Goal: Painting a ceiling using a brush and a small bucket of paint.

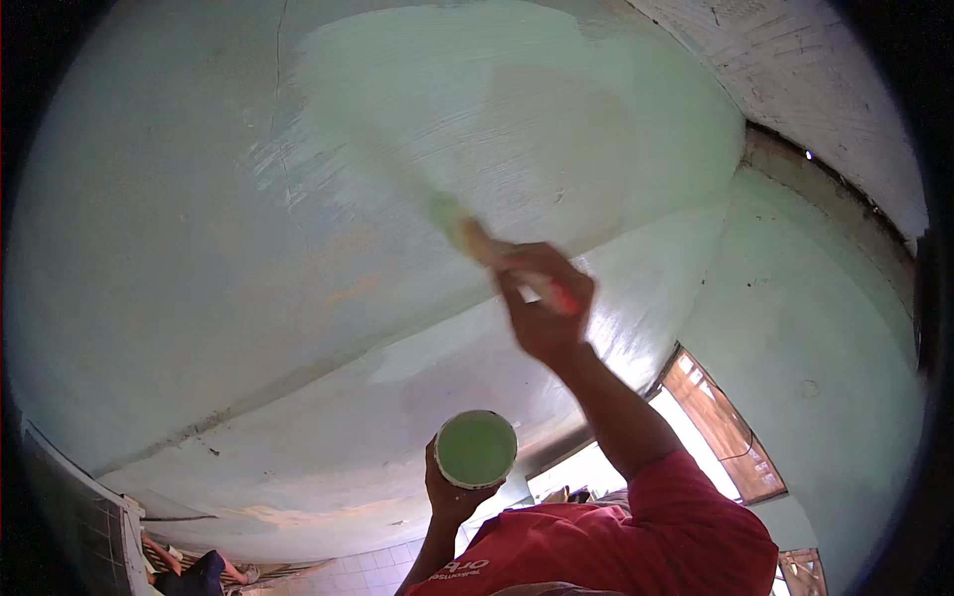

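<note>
My left hand (452, 499) cupped a round tub (473, 486) of pale-green paint (477, 447).
Left fingers curled around its side; right fingers (538, 257) pinched a blurred paintbrush (478, 242) at the wall (229, 238), open leftward, its corner (716, 226) off right.

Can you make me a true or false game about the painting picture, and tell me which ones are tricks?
1. The left hand holds a tub with paint in it. True.
2. The paint is bright red. False: it is light green.
3. The right hand holds a brush. True.
4. The brush is dipped in the tub. False: it is away from the tub, up by the wall.
5. The person wears yellow. False: the shirt is red.
6. Brown wood shows at the lower right. True.
</note>
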Demonstrator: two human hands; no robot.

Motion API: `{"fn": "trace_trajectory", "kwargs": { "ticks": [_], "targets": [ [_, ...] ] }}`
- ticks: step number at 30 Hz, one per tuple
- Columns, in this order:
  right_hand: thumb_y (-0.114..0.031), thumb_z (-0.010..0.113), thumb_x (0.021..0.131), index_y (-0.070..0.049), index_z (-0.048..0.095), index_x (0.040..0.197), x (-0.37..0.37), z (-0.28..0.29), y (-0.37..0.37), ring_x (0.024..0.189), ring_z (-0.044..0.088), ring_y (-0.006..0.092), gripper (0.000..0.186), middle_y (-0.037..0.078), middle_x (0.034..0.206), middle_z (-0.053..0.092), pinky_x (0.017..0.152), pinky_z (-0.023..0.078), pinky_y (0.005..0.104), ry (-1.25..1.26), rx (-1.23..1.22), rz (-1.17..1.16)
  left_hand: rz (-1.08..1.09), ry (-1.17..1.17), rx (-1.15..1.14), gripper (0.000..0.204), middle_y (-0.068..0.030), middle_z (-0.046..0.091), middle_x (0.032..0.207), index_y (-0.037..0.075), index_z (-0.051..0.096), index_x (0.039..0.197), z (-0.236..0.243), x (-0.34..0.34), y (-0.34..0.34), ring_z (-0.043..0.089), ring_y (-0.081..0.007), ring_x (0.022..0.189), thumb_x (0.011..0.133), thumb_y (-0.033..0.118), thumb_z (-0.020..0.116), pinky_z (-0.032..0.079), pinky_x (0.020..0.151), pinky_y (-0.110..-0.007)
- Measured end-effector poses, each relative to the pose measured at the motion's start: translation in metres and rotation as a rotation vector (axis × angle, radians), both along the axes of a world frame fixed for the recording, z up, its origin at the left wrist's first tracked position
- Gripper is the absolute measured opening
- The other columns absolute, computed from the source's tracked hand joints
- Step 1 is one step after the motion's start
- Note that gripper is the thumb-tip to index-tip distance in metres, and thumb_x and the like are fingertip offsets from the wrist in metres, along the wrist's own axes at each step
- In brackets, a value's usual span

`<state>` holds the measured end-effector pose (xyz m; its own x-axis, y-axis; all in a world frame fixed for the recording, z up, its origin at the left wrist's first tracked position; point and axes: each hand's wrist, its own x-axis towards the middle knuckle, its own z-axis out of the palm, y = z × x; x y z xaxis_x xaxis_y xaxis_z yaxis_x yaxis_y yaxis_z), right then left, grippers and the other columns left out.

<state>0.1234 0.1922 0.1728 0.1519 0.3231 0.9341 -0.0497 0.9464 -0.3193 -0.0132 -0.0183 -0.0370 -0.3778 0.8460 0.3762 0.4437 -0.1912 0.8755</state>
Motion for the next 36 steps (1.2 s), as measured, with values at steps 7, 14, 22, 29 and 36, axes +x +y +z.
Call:
{"fn": "trace_trajectory", "kwargs": {
  "ticks": [7, 14, 22, 29, 36],
  "targets": [
    [0.0, 0.07, 0.088, -0.001, 0.07, 0.098, 0.08, 0.01, 0.061, 0.086, 0.069, 0.0117, 0.011, 0.007, 0.092, 0.074, 0.08, 0.054, 0.0271, 0.063, -0.198, -0.416, -0.044, -0.094, 0.052, 0.104, -0.014, 0.06, 0.124, 0.005, 0.041, 0.137, 0.003, 0.0, -0.001, 0.061, -0.0263, 0.113, 0.053, 0.023, 0.099, 0.052, 0.094, -0.041],
    [-0.006, 0.076, 0.08, -0.009, 0.072, 0.091, -0.015, -0.013, 0.0, 0.078, 0.072, 0.0255, 0.012, 0.012, 0.091, 0.073, 0.069, 0.058, 0.0335, -0.145, 0.022, -0.505, 0.012, -0.011, 0.016, 0.104, -0.0139, 0.06, 0.123, 0.004, 0.04, 0.136, 0.007, 0.003, -0.004, 0.062, -0.0267, 0.112, 0.053, 0.022, 0.099, 0.053, 0.094, -0.04],
    [0.001, 0.081, 0.077, -0.005, 0.069, 0.097, 0.007, 0.015, -0.02, 0.104, 0.065, 0.0157, 0.025, 0.008, 0.109, 0.071, 0.088, 0.053, 0.0293, 0.019, -0.184, 0.187, -0.062, -0.014, 0.023, 0.101, -0.0135, 0.062, 0.12, 0.004, 0.042, 0.133, 0.004, 0.004, 0.01, 0.063, -0.0259, 0.11, 0.052, 0.023, 0.099, 0.053, 0.093, -0.04],
    [-0.002, 0.078, 0.082, -0.001, 0.058, 0.083, 0.125, 0.087, 0.043, 0.091, 0.068, 0.0211, 0.02, 0.013, 0.099, 0.07, 0.081, 0.056, 0.0336, 0.543, -0.011, 0.174, 0.003, -0.048, -0.013, 0.098, -0.0133, 0.063, 0.118, 0.004, 0.044, 0.131, 0.005, 0.003, -0.001, 0.064, -0.0254, 0.106, 0.051, 0.021, 0.099, 0.055, 0.089, -0.039],
    [-0.017, 0.075, 0.085, -0.003, 0.061, 0.09, 0.154, 0.146, 0.102, 0.073, 0.069, 0.0191, 0.021, 0.012, 0.079, 0.07, 0.07, 0.055, 0.0344, 0.314, -0.054, -0.789, 0.049, -0.077, 0.054, 0.096, -0.0123, 0.065, 0.116, 0.003, 0.047, 0.129, -0.003, -0.005, -0.003, 0.065, -0.0247, 0.104, 0.05, 0.019, 0.099, 0.055, 0.09, -0.038]
  ]
}}
